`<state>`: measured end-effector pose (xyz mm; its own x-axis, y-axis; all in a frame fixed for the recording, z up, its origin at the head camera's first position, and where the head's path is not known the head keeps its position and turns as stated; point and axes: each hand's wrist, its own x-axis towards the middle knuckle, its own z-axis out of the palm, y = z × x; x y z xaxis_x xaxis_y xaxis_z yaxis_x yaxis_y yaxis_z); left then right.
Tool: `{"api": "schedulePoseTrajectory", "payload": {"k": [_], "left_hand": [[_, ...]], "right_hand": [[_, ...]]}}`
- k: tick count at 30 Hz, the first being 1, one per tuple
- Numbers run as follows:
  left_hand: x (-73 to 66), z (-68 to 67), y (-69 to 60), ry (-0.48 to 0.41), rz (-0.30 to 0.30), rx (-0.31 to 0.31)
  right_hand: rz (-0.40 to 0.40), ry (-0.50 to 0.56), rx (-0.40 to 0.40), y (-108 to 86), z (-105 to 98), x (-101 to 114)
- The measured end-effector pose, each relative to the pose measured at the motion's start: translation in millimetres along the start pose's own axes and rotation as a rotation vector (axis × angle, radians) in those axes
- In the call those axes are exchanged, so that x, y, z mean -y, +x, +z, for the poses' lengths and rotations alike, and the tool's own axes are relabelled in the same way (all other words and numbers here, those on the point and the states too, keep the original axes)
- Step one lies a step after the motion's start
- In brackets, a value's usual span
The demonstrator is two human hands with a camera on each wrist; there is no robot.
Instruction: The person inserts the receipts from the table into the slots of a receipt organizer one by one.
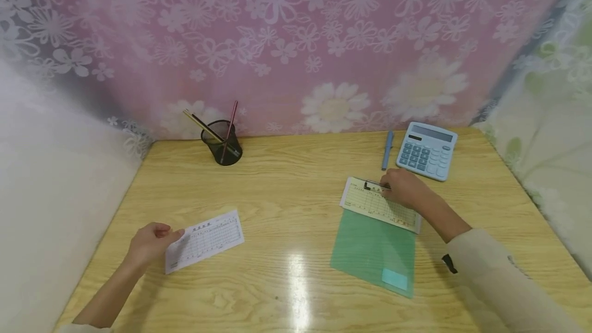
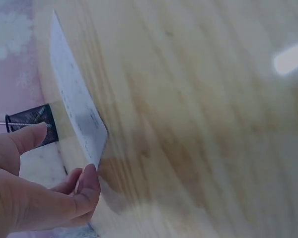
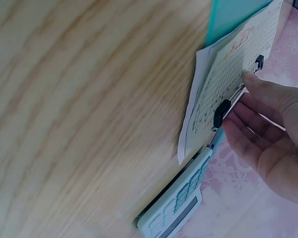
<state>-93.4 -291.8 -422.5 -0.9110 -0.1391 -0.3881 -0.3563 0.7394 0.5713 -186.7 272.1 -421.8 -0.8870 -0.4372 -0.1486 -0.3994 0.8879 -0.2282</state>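
A white printed form (image 1: 213,238) lies on the left part of the table. My left hand (image 1: 150,245) is at its left end, thumb over the edge. In the left wrist view, the fingertips (image 2: 93,171) touch the corner of the form and the thumb stands apart from them. To the right, a small clipboard (image 1: 361,199) bears yellow printed forms, with a white sheet showing beneath. My right hand (image 1: 404,188) pinches its clip (image 3: 222,113), thumb on the forms' side and fingers behind. The clipboard overlaps the upper part of a green translucent folder (image 1: 372,253).
A light blue calculator (image 1: 427,150) and a blue pen (image 1: 387,150) lie behind the right hand. At the back left stands a black mesh cup (image 1: 222,143) holding several pencils. A flowered cloth (image 1: 277,55) hangs along the table's back edge.
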Motion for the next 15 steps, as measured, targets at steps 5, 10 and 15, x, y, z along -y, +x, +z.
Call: {"api": "schedulePoseTrajectory", "payload": {"k": [5, 10, 15], "left_hand": [[-1.8, 3.2, -4.4, 0.046, 0.006, -0.007], [-2.5, 7.1, -3.8, 0.073, 0.014, -0.022], [3.0, 6.4, -6.8, 0.095, 0.009, -0.059]], "right_hand": [[-0.003, -0.001, -0.012, -1.5, -2.2, -1.3], [-0.021, 0.002, -0.028, -1.8, -1.7, -1.0], [-0.036, -0.009, -0.042, -0.6, 0.5, 0.3]]}}
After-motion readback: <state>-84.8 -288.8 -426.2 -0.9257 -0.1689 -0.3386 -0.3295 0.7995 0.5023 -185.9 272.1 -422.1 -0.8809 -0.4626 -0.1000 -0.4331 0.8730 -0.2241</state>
